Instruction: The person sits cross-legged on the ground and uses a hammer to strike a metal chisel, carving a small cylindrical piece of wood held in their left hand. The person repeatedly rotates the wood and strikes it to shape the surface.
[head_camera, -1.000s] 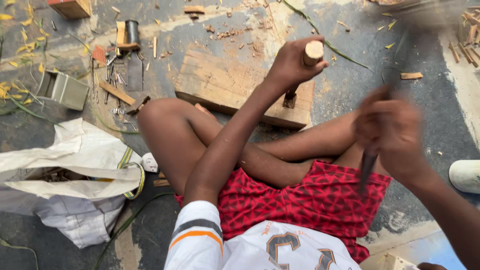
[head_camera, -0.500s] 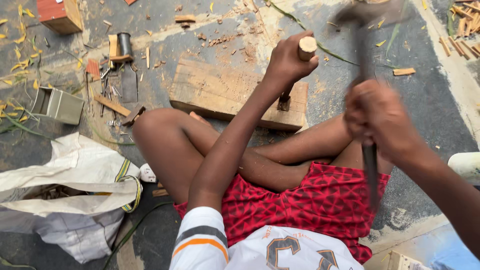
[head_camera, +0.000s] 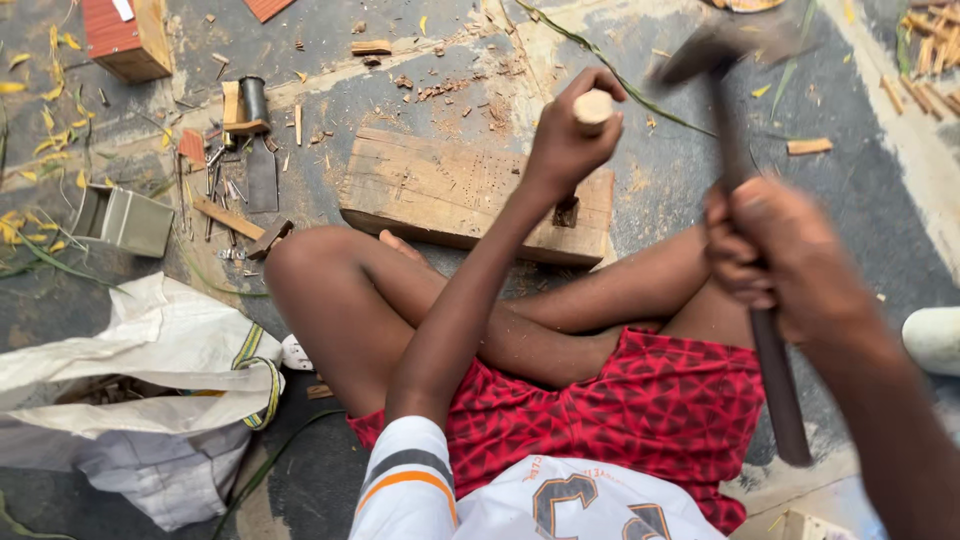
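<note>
While raised at one o'clock, hammer (head_camera: 745, 250) gripped tight by right hand (head_camera: 790, 265); wooden peg (head_camera: 592, 108), upright at twelve o'clock, clasped by left hand (head_camera: 565, 150) above wooden block (head_camera: 450, 195) on floor.

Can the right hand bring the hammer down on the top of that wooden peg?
Probably yes. The peg's top sticks out above the left hand, and the hammer in the right hand is raised beside it with nothing between.
</note>
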